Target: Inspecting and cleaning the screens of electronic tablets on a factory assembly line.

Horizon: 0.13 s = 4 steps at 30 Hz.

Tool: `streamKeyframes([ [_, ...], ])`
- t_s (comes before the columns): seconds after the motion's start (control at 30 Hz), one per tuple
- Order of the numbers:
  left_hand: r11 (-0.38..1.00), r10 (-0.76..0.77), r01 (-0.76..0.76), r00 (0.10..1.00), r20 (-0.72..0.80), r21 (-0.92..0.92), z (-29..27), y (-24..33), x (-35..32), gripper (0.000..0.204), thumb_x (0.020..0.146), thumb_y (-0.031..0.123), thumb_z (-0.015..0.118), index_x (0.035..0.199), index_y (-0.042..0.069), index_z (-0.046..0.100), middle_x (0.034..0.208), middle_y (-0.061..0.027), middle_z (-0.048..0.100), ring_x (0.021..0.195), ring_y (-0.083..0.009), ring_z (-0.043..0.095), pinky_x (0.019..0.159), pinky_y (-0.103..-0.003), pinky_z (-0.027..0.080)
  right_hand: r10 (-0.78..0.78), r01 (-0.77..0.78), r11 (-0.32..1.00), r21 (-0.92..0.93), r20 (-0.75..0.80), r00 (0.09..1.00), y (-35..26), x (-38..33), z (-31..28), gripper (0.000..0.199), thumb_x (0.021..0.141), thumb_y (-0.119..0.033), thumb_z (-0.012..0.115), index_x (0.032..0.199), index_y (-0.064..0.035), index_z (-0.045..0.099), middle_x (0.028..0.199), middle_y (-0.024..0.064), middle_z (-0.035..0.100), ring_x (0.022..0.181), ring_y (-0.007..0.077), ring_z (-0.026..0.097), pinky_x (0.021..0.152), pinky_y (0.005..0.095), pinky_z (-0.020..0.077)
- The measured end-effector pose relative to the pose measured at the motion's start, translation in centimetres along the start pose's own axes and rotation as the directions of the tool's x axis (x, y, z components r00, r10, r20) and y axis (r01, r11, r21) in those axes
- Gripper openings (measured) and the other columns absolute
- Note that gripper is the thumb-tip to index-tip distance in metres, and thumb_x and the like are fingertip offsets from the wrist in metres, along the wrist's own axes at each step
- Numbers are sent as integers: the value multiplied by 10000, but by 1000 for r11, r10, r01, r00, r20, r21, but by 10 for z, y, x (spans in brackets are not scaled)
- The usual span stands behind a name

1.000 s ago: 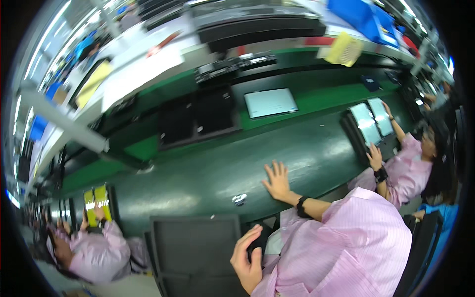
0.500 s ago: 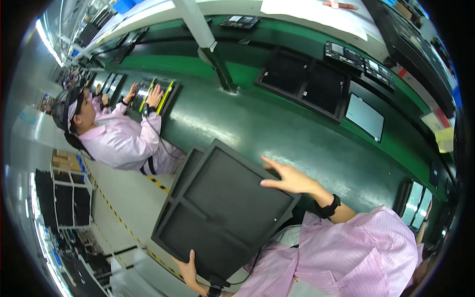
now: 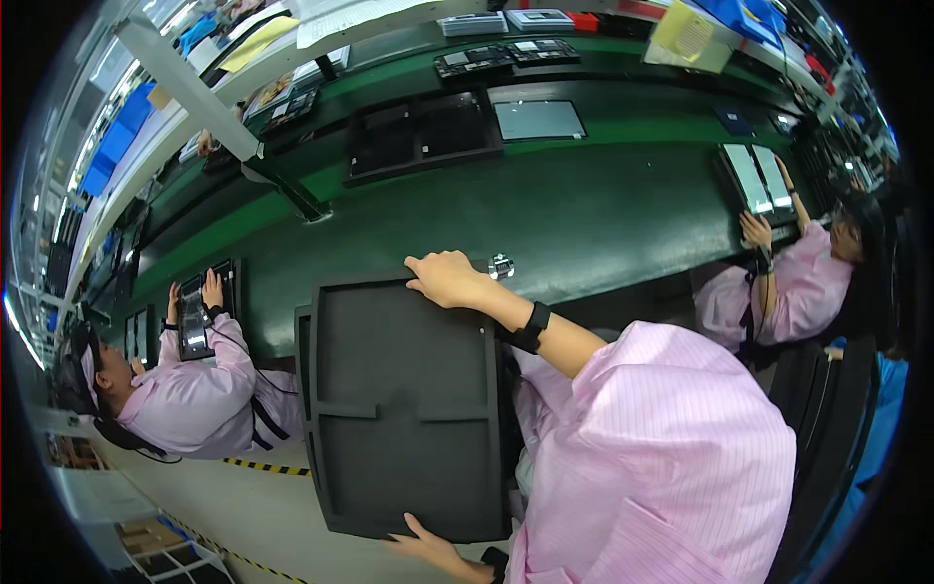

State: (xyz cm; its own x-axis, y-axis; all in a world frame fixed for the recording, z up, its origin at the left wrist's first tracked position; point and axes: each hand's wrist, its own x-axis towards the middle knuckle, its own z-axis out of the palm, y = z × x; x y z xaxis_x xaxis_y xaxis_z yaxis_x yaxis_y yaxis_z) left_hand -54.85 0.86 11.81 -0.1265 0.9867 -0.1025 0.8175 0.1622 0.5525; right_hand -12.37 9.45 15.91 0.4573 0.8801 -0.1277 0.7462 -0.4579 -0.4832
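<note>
A black tray with two shallow compartments and a broken dividing ridge lies in front of me. Its compartments hold nothing. Another black tray shows beneath it, its edge sticking out on the left. My right hand grips the upper tray's far rim near the right corner, fingers bent over the edge. At the near edge, my left hand has its thumb up by the rim and its fingers stretched apart; these are slightly blurred. Black bands circle my wrists.
A green bench runs across beyond the trays. On it lie a dark two-part tray, a pale flat panel and circuit boards. Co-workers sit at left and right. A grey post rises at left.
My view has turned, so the bench and trays appear rotated. My right hand, earlier above the tray with fingers spread, now closes on its far rim. My left hand stays by the near edge.
</note>
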Motion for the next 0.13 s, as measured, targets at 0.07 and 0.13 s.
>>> streamKeyframes([
  [0.07, 984, -92, 86, 995, -37, -155, 4, 2, -6, 750, 904, 384, 522, 1383, -95, 201, 1440, -275, 195, 1316, -380, 260, 1083, -426, 241, -105, 93, 993, -66, -199, 974, -4, -7, 10, 362, 880, -327, 557, 1095, -37, 536, 851, 144, 649, 833, 317, 641, 731, 429, 494],
  [0.13, 925, -115, 68, 988, -106, -375, 19, -44, 6, 770, 894, 434, 523, 1406, -44, 203, 1455, -269, 178, 1326, -379, 233, 1104, -436, 187, -130, 130, 991, -11, -215, 968, -9, -15, 6, 356, 887, -326, 555, 1103, -44, 534, 872, 152, 650, 847, 330, 636, 743, 439, 491],
])
